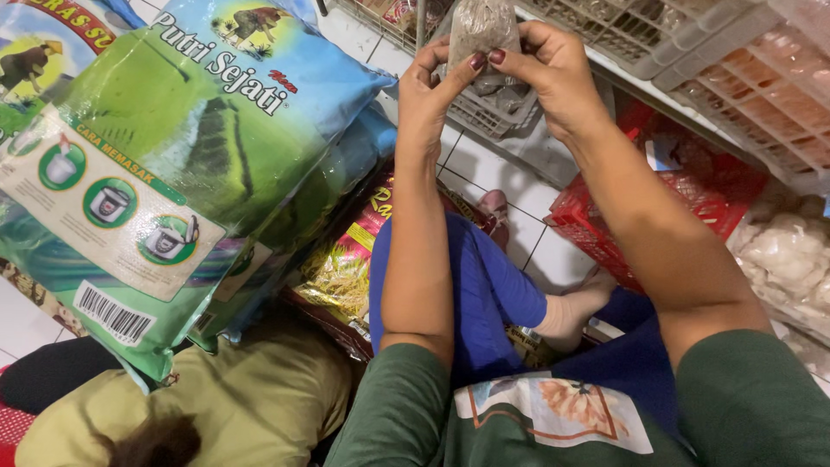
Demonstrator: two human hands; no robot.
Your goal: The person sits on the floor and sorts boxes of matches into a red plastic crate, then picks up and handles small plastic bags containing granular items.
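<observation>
At twelve o'clock in the view, both hands met on a small clear bag [481,30] of brownish contents. The left hand [432,91] pinched its lower edge between thumb and fingers, and the right hand [553,73] closed on it from the other side (thumbs nearly touching). It hung above a grey crate [493,108]. Keeping the pinch tight and the bag upright seemed wise. A big green sack [173,164] lay at nine o'clock, a red basket [605,225] at three.

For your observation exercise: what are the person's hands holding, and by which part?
Both the left hand and right hand pinch a small clear bag of greyish contents at its lower end, fingertips meeting there.
</observation>
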